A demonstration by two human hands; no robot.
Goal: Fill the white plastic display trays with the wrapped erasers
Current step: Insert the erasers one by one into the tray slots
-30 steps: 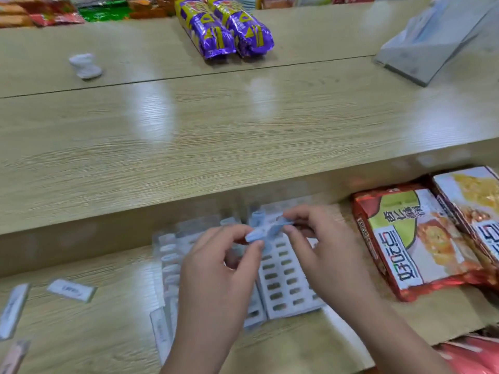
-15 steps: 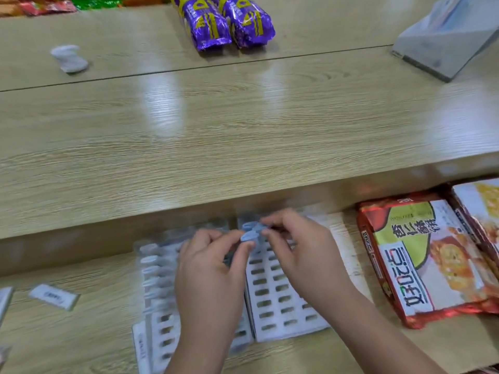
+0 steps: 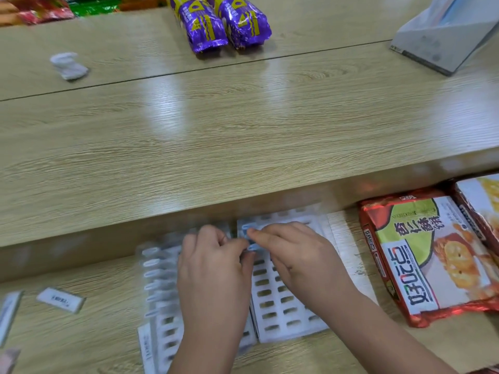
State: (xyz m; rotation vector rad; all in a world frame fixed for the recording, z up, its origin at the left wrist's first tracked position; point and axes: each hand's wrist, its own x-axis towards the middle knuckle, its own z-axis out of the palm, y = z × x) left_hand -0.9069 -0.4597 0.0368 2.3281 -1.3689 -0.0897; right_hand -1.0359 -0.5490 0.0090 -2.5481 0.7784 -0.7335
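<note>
Two white plastic display trays with rows of slots lie side by side on the low wooden shelf: the right tray mostly with bare slots, the left tray with several wrapped erasers standing in its left column. My left hand and my right hand meet over the top of the trays, fingertips pinched together on a small blue-wrapped eraser at the right tray's upper left corner. Loose wrapped erasers lie on the shelf at the left.
Red biscuit packs lie right of the trays. Above the shelf runs a wooden counter edge. On the counter sit two purple snack bags, a white crumpled item and a grey box.
Both hands have dropped from above the trays down onto the right tray's top left corner, still pinching the blue eraser. The view shifted slightly.
</note>
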